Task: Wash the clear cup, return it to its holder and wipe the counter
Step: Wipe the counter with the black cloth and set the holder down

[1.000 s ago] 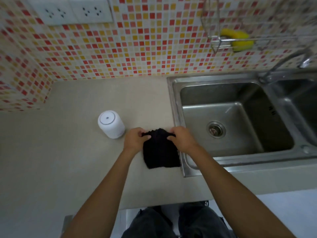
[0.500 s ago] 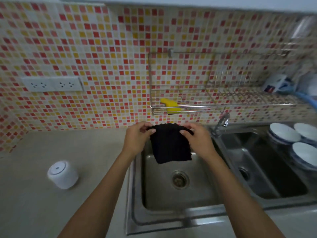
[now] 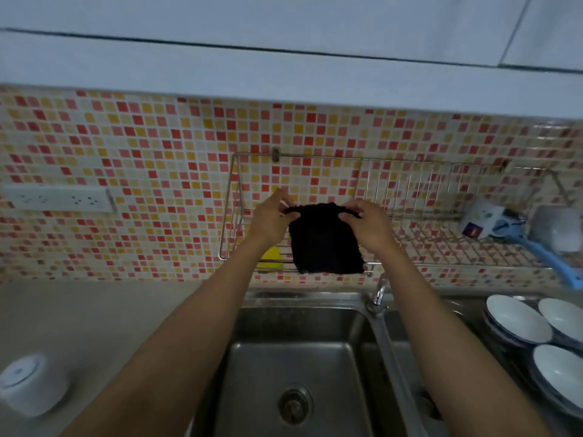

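Note:
A black cloth (image 3: pixel 326 244) hangs flat from its two top corners, pinched by my left hand (image 3: pixel 273 220) and my right hand (image 3: pixel 369 225). Both hands are raised in front of the wire wall rack (image 3: pixel 410 197), above the left sink basin (image 3: pixel 299 357). A clear cup (image 3: pixel 555 228) lies on its side at the rack's right end, blurred. The beige counter (image 3: pixel 110 326) stretches to the left of the sink.
A yellow sponge (image 3: pixel 271 255) sits in the rack behind the cloth. A white mug (image 3: pixel 482 220) and a blue-handled brush (image 3: pixel 549 257) lie in the rack at right. The tap (image 3: pixel 378 294) stands between basins. White bowls (image 3: pixel 517 320) fill the right basin. A white cylinder (image 3: pixel 28 386) stands on the counter.
Both hands lifted the black cloth off the counter edge, carried it over the sink and raised it up to the wall rack. My view tilted upward.

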